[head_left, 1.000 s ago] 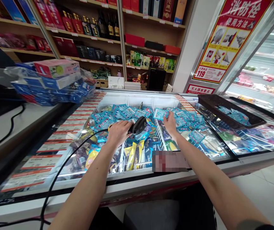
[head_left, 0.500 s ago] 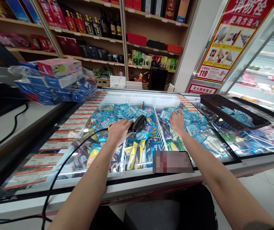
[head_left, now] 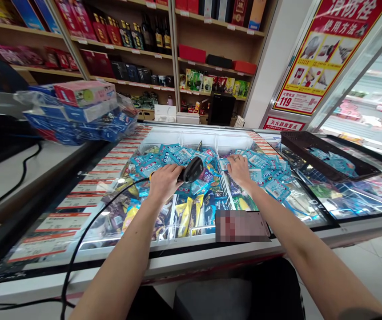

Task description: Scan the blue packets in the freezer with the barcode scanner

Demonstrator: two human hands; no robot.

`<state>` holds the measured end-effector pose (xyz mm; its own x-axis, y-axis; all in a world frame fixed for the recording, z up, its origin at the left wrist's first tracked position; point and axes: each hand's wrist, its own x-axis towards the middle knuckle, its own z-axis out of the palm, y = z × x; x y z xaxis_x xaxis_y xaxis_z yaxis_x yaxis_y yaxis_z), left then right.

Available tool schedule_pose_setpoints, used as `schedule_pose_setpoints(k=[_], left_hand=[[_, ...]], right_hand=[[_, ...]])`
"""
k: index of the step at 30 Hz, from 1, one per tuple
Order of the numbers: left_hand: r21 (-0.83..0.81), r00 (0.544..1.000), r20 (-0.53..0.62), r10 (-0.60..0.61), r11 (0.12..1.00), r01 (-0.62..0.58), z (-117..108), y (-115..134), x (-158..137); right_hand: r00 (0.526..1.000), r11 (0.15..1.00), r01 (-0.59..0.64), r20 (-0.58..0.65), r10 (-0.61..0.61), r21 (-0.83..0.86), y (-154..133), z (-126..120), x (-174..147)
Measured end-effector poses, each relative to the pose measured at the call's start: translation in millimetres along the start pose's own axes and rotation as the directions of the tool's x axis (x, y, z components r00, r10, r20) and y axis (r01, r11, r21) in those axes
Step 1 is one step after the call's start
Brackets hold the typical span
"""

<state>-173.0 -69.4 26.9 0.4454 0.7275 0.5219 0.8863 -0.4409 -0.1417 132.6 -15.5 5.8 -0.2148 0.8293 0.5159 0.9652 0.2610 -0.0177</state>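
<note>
My left hand (head_left: 164, 181) is wrapped round the handle of a black corded barcode scanner (head_left: 194, 170), whose head points to the right over the chest freezer (head_left: 184, 134). Small blue printed packets (head_left: 181, 154) lie spread beneath and beyond the scanner. To the right, my right hand (head_left: 240, 171) rests among more blue packets (head_left: 260, 161), fingers curled down and a ring on one of them. One blue packet (head_left: 223, 164) shows at its thumb side, apparently pinched; the fingertips are partly hidden. Below the glass are colourful wrapped ice creams (head_left: 186, 217) in wire baskets.
A phone (head_left: 243, 226) lies at the freezer's front edge between my forearms. At right, a dark brown basket (head_left: 294, 141) holds more blue packets. Boxes in clear plastic (head_left: 84, 109) stand at left. The scanner's black cable (head_left: 89, 222) runs down to the lower left.
My right hand has shifted left across the blue packets, toward the scanner, and a packet now shows beside its thumb. My left hand and the scanner stay nearly in place.
</note>
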Motion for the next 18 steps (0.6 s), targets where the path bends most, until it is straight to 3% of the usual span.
schedule_pose_setpoints(k=[5,11,15,18], left_hand=[[0.022,0.996,-0.049,-0.08,0.996,0.081,-2,-6,-2],[-0.012,0.984,-0.083,-0.158,0.987,0.158,-3,-9,-3],[-0.032,0.985,-0.076,-0.153,0.988,0.151,-3,-8,-2],[-0.008,0.987,-0.069,-0.145,0.989,0.145,-2,-8,-2]], right_hand=[[0.986,0.984,0.147,0.068,-0.154,0.104,-21,9,10],[0.918,0.92,0.311,0.174,-0.355,0.238,-49,24,22],[0.888,0.889,0.355,0.193,-0.417,0.288,-53,20,24],[0.902,0.9,0.328,0.187,-0.389,0.288,-47,15,20]])
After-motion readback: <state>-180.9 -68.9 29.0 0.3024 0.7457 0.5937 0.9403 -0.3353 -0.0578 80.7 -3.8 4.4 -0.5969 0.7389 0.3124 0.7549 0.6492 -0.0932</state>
